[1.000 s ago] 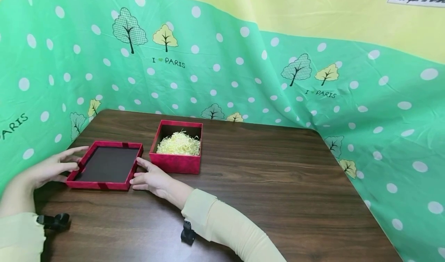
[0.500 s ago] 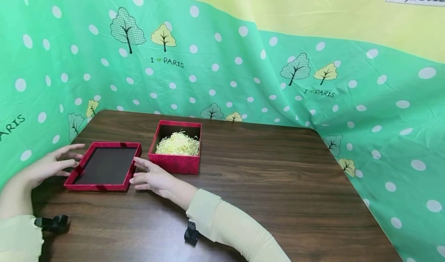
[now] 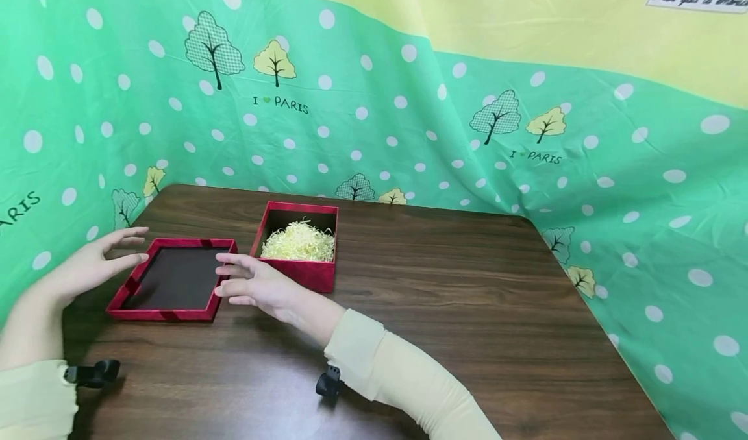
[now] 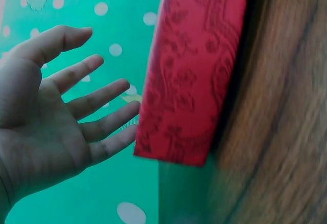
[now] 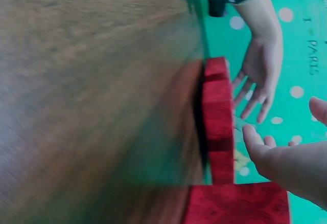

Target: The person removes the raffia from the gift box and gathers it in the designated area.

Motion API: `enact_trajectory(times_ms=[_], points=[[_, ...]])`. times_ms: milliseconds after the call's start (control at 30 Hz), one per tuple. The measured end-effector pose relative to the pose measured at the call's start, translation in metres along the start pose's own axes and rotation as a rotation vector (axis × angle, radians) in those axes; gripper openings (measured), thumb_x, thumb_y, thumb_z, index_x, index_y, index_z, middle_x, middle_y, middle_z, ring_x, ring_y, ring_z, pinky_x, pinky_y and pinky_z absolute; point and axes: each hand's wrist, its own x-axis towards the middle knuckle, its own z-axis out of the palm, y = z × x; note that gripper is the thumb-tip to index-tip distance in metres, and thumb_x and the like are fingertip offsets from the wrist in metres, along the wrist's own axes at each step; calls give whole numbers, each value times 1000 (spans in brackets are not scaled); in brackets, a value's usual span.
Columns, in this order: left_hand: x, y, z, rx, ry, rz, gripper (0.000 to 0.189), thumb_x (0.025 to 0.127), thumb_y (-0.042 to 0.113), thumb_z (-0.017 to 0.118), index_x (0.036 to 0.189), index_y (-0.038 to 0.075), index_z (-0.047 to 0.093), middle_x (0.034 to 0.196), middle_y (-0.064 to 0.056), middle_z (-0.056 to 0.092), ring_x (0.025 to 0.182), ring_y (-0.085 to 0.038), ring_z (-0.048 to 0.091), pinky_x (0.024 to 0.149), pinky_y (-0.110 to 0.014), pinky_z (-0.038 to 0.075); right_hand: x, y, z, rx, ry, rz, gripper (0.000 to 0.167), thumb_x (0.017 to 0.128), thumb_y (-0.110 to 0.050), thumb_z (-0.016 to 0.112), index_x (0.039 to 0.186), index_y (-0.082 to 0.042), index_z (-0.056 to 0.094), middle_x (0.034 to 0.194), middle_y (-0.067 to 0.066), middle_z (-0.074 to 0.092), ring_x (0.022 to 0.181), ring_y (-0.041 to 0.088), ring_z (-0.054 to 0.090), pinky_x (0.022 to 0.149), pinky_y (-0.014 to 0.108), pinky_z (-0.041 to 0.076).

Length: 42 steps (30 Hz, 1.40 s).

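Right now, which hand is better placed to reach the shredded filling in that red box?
Probably the right hand: empty and nearer the red box. The left hand, also empty, is at the left side of the upturned lid, with most of the lid between it and the box.
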Motion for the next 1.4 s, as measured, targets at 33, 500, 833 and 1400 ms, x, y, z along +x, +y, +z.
enact_trajectory(times_ms=[33,500,833,1400], points=[[0,3,0,1,3,-6,71,96,35,54,147,-1,21,139,-33,35,115,-38,46,69,-24,48,-1,-3,-1,-5,-1,-6,54,87,5,60,133,-20,52,121,-3,58,105,20,63,104,46,39],[6,53,11,-22,112,11,78,93,43,55,151,9,16,145,-31,29,127,-52,31,88,-65,38,-10,-57,-30,-49,21,-114,48,89,2,60,133,-17,53,127,8,59,110,16,58,103,44,41],[11,82,26,-87,169,24,79,92,47,56,152,15,15,147,-28,29,127,-51,35,96,-66,34,-20,-83,-62,-146,55,-183,50,91,-5,60,138,-16,47,137,11,52,124,27,51,104,48,39],[25,105,67,-172,201,99,79,90,44,60,152,19,19,148,-23,30,131,-46,31,97,-66,33,-14,-81,-99,-680,247,-387,51,87,-21,69,134,-24,51,132,3,55,123,27,49,91,36,48]])
